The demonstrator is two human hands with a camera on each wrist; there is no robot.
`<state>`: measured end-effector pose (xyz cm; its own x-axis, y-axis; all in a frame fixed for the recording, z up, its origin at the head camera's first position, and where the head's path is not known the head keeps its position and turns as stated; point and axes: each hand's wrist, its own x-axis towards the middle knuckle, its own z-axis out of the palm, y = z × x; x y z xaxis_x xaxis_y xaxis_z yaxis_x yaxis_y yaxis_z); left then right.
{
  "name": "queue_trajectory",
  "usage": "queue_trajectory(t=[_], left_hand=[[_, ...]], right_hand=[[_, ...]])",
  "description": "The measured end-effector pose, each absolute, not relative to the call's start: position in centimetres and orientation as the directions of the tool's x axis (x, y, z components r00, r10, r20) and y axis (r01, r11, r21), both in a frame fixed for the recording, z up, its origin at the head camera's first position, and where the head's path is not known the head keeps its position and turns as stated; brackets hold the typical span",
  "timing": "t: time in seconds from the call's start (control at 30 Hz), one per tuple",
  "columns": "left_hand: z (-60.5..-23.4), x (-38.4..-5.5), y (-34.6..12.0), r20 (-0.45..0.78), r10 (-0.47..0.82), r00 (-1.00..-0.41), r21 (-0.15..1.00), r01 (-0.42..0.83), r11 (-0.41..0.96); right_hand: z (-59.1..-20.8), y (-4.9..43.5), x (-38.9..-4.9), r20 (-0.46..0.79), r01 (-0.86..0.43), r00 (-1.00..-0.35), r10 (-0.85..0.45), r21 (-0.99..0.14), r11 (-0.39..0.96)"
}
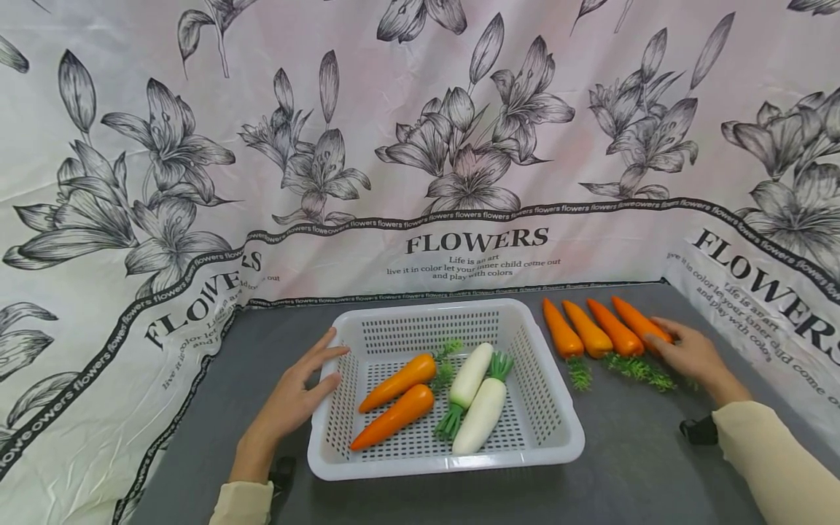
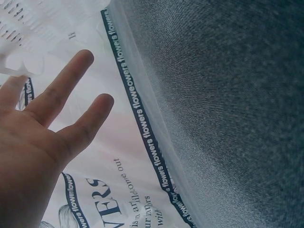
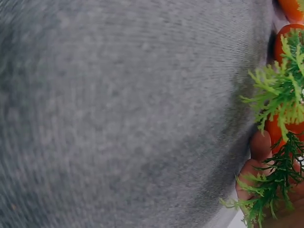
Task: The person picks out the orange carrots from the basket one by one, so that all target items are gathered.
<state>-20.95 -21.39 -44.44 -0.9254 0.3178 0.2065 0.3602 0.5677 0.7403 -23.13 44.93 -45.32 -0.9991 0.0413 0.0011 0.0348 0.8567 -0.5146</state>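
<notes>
Noted left hand (image 1: 292,397) at left rim of white basket (image 1: 499,461), with fingers extended and spread, gripping nothing. Saw right hand (image 1: 694,357) partly closed, pinching near end of rightmost carrot (image 1: 635,319) on bench (image 1: 630,467), right of basket. Logged three other carrots (image 1: 587,329) just left of it. Counted two basket carrots (image 1: 394,417) left of two white radishes (image 1: 482,415).

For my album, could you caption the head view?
Left hand at the white vegetable basket, right hand grasping the rightmost carrot.
</notes>
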Motion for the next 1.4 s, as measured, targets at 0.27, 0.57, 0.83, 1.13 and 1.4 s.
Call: queue_trajectory(t=[0.27,0.57,0.83,1.13,1.4], left_hand=[[-44.32,-20.94,-21.32,0.209,0.315,-0.926,0.746,0.359,0.561],[-44.57,-21.0,-21.34,0.202,0.31,-0.929,0.742,0.352,0.57],[-44.53,-21.02,-21.27,0.202,0.303,-0.931,0.747,0.347,0.567],[-44.25,-20.99,-21.18,0.192,0.302,-0.934,0.745,0.339,0.575],[-44.14,-20.85,-21.11,0.185,0.296,-0.937,0.749,0.33,0.575]], right_hand=[[-45.57,44.98,-23.31,-0.011,0.033,-0.999,0.032,-0.513,0.858],[-45.55,44.93,-23.53,-0.023,0.04,-0.999,0.033,-0.487,0.873],[-45.41,45.1,-23.54,-0.028,0.053,-0.999,0.045,-0.47,0.881],[-45.36,45.16,-23.29,-0.04,0.067,-0.998,0.055,-0.475,0.878],[-45.14,44.77,-23.3,-0.075,0.086,-0.996,0.057,-0.475,0.876]])
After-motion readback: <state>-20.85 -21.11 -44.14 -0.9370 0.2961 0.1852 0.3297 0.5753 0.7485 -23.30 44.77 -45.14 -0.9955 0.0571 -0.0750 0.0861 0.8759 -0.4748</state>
